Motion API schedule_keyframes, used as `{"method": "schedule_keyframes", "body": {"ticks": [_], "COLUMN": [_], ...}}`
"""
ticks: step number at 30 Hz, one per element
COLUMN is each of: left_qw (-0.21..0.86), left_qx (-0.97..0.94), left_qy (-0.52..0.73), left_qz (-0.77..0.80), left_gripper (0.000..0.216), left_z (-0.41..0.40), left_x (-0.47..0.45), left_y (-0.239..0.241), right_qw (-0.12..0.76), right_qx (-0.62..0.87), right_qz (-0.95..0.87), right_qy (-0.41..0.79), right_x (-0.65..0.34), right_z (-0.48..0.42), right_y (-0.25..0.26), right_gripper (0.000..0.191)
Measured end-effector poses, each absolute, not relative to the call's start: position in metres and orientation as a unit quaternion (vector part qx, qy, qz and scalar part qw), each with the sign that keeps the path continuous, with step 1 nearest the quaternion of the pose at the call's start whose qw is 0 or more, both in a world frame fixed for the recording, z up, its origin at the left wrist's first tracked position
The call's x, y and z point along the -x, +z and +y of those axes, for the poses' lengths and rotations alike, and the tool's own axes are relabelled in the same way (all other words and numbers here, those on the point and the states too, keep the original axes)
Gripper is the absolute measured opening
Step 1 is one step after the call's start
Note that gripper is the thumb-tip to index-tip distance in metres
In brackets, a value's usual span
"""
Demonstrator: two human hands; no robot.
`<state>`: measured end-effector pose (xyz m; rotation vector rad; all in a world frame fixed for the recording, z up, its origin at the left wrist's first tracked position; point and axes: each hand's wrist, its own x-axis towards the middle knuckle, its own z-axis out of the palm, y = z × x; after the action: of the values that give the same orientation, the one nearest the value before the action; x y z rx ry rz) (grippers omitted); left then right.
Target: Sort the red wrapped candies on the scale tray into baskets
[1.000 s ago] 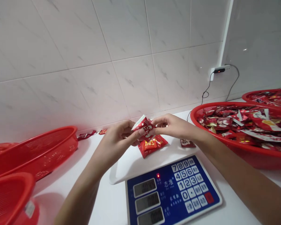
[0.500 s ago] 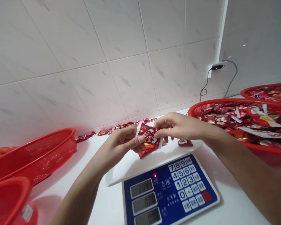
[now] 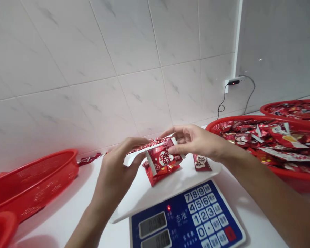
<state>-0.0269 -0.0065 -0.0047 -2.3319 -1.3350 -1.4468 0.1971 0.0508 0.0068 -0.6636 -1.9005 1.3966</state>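
Note:
Both my hands hold a small red and white box [image 3: 160, 156] above the white pan of a scale [image 3: 170, 187]. My left hand [image 3: 119, 168] grips its white flap on the left side, fingers curled. My right hand [image 3: 193, 141] pinches the box's right end with thumb and fingers. Red candy packets [image 3: 157, 171] lie on the pan under the box, and one more red packet [image 3: 201, 162] lies on the pan's right side.
The scale's blue keypad panel [image 3: 188, 220] faces me. A red basket [image 3: 268, 162] full of red packets stands at right, another one [image 3: 291, 110] behind it. Red baskets [image 3: 33, 182] stand at left. A row of packets [image 3: 89, 159] lies along the tiled wall. A plug and cable [image 3: 232, 82] hang on the wall.
The box has opened further, its white flap now pulled out to the left by my left hand. The view has shifted slightly, and the scale sits lower in the frame.

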Motion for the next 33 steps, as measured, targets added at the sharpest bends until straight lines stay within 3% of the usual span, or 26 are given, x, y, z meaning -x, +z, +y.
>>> {"method": "schedule_keyframes", "body": {"ticks": [4,7,11,13,17,19,22,25,33], "left_qw": [-0.233,-0.320,-0.278,-0.259,-0.237,-0.220,-0.147,-0.094,-0.104], "left_qx": [0.705,0.712,0.713,0.708,0.710,0.711,0.693,0.665,0.681], "left_qy": [-0.446,-0.381,-0.411,-0.418,-0.389,-0.371,-0.383,-0.436,-0.460], "left_qz": [-0.500,-0.496,-0.496,-0.506,-0.537,-0.555,-0.593,-0.599,-0.560], "left_gripper": [0.035,0.038,0.030,0.029,0.031,0.032,0.036,0.038,0.029], "left_z": [-0.001,-0.002,-0.005,-0.004,0.005,0.008,0.004,-0.006,-0.017], "left_x": [0.028,0.026,0.025,0.025,0.029,0.031,0.035,0.037,0.031], "left_y": [-0.005,-0.003,0.000,-0.001,-0.010,-0.013,-0.008,0.004,0.010], "right_qw": [0.363,0.379,0.388,0.368,0.186,0.076,0.001,-0.005,-0.019], "right_qx": [0.257,0.243,0.244,0.284,0.477,0.553,0.580,0.576,0.585], "right_qz": [-0.742,-0.750,-0.755,-0.788,-0.847,-0.826,-0.810,-0.809,-0.797], "right_qy": [0.502,0.485,0.469,0.404,0.141,0.083,0.084,0.113,0.148], "right_x": [-0.194,-0.190,-0.189,-0.194,-0.210,-0.214,-0.214,-0.213,-0.215], "right_z": [0.048,0.049,0.051,0.051,0.047,0.046,0.049,0.056,0.062], "right_y": [0.006,0.002,0.001,0.003,0.008,0.010,0.009,0.006,0.004], "right_gripper": [0.034,0.034,0.036,0.034,0.025,0.021,0.018,0.020,0.032]}}
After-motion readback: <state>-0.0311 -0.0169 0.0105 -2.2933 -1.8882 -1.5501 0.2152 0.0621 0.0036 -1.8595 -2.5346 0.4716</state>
